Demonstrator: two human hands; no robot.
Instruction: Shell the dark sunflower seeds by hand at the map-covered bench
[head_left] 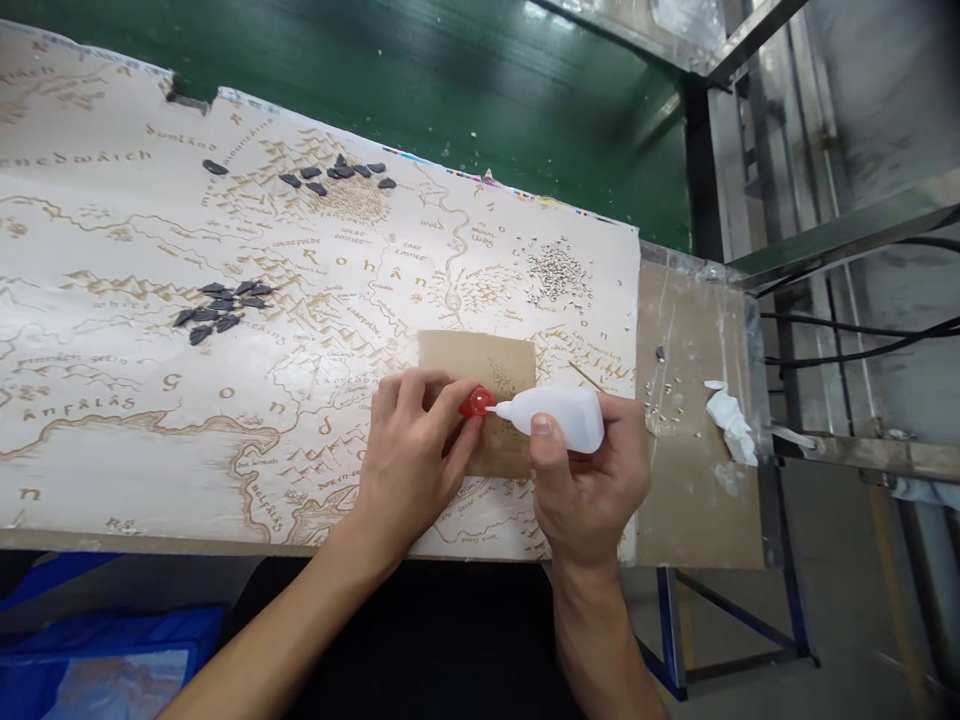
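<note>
My right hand is wrapped round a small white glue bottle lying sideways, its nozzle pointing left. My left hand pinches the bottle's red cap at the nozzle tip. Both hands hover over a small brown card that lies on a large cream map sheet printed with place names and mountains.
Two groups of dark grey flat pieces lie on the map. A pile of tiny pale bits sits at its right. A thin wooden stick and crumpled white tissue lie by the right edge. Green board behind, metal frame right.
</note>
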